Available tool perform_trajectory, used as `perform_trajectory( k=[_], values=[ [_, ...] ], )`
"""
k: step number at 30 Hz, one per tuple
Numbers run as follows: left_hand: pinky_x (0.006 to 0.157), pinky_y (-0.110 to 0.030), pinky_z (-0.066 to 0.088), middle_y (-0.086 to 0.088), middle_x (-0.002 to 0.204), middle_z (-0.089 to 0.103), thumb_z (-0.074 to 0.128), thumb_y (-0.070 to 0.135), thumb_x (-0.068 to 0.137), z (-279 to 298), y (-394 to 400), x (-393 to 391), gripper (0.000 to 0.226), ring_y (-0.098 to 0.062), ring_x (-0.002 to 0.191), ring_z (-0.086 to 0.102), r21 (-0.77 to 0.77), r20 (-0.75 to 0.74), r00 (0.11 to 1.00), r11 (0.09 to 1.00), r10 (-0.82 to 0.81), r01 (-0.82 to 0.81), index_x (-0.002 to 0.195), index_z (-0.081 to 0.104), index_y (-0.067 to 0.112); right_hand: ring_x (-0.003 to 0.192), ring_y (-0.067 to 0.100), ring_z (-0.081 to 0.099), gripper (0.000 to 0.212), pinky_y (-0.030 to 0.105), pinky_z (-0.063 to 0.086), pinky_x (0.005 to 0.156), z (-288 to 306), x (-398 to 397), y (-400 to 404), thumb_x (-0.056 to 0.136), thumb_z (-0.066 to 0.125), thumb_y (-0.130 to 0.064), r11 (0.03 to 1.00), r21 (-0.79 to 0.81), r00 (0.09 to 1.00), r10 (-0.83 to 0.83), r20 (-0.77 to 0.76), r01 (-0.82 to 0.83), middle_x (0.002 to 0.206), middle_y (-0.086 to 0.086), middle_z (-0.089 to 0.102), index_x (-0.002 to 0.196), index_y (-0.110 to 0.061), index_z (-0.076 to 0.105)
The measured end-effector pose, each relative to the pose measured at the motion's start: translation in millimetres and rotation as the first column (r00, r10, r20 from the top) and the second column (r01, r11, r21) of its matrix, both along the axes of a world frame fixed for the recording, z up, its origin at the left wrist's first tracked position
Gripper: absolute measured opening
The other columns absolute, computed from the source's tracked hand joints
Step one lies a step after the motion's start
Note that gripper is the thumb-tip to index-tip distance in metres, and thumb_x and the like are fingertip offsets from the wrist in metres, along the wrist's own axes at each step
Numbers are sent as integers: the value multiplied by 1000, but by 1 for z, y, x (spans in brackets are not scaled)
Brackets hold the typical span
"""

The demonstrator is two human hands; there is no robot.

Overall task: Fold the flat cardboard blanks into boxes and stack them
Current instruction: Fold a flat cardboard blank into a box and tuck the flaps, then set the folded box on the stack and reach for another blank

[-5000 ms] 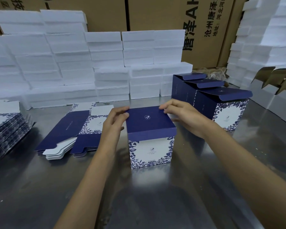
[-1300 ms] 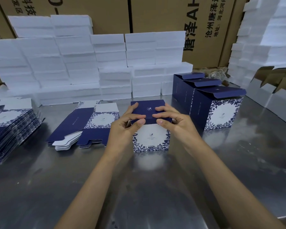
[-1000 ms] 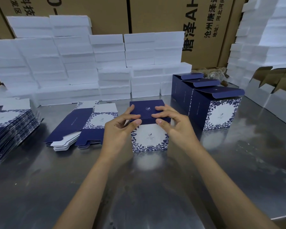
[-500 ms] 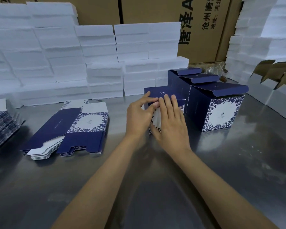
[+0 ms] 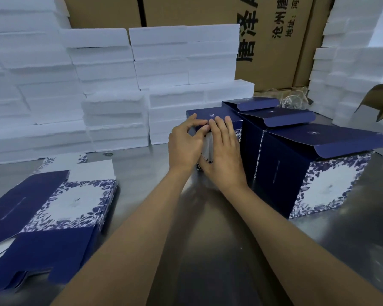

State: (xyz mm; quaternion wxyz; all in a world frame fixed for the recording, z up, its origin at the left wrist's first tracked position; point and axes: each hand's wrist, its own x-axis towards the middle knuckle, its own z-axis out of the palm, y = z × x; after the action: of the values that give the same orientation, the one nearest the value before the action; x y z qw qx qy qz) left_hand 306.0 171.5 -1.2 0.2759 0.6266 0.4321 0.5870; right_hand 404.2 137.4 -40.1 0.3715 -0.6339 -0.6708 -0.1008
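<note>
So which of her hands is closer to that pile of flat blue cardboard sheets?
The left. The left hand is on the side of the box that faces the flat pile, while the right hand lies on the box's far side, beside the finished boxes.

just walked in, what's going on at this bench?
A person is folding printed blanks into boxes. Both hands, left hand and right hand, are on a blue floral box beside a row of folded boxes with lids ajar. A pile of flat blanks lies at left on the steel table.
</note>
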Motion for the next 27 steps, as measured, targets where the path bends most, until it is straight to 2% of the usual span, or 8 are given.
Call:
perform_trajectory(
  k=[7,12,14,16,18,20,22,27],
  values=[
    [107,-38,47,1,127,70,74,24,85,0,40,8,24,-3,127,56,-1,38,999,1000,15,-15,78,71,47,157,19,-12,86,39,5,128,0,5,42,98,58,-42,1000,-3,1000,5,4,-5,170,1,4,161,-12,8],
    [104,-36,49,-1,126,70,74,18,87,8,42,9,23,-6,122,59,-57,20,1000,998,-1,2,79,72,39,155,15,-18,87,38,5,127,0,4,46,100,55,-42,999,-39,1000,-10,15,10,170,-4,-8,162,-16,-1],
    [103,-32,48,-1,126,70,72,16,89,18,38,10,14,-10,125,58,-108,-49,999,994,13,-18,90,76,29,154,14,-21,89,38,6,126,3,1,38,101,54,-40,997,-81,1000,-19,19,20,169,-6,-16,161,-18,-7],
    [107,-32,44,-3,131,67,66,9,91,31,31,5,25,-16,132,53,-174,-184,982,985,-48,15,111,76,20,154,16,-22,93,41,5,127,8,-3,27,100,54,-37,989,-148,1000,-18,18,21,167,-6,-23,160,-21,-14],
    [116,-31,34,-5,153,46,60,5,92,45,19,-7,46,-20,145,37,-264,-304,939,961,-160,78,135,63,22,154,17,-22,96,46,2,127,13,-8,11,98,54,-33,974,-225,1000,5,-7,-6,166,-6,-28,159,-24,-19],
    [113,-24,28,-3,165,23,56,5,93,53,6,-27,65,-19,151,24,-286,-375,907,954,-193,85,151,41,30,154,18,-21,96,48,0,127,15,-15,-7,96,53,-31,962,-271,1000,21,4,-19,165,-6,-31,159,-25,-20],
    [105,-21,30,0,163,27,56,5,93,52,-14,-47,71,-17,148,29,-263,-398,902,963,-168,63,154,33,31,154,20,-21,96,48,-1,126,18,-24,-27,97,54,-31,948,-315,999,44,-14,-46,164,-7,-33,158,-27,-21],
    [107,-21,34,-5,143,55,57,2,92,22,-78,-83,48,-18,136,47,-298,-398,907,954,-138,15,137,57,16,156,24,-12,92,51,5,126,22,-68,-75,99,56,-37,848,-490,976,132,-174,-202,167,-4,-23,161,-28,-10]
  ],
)
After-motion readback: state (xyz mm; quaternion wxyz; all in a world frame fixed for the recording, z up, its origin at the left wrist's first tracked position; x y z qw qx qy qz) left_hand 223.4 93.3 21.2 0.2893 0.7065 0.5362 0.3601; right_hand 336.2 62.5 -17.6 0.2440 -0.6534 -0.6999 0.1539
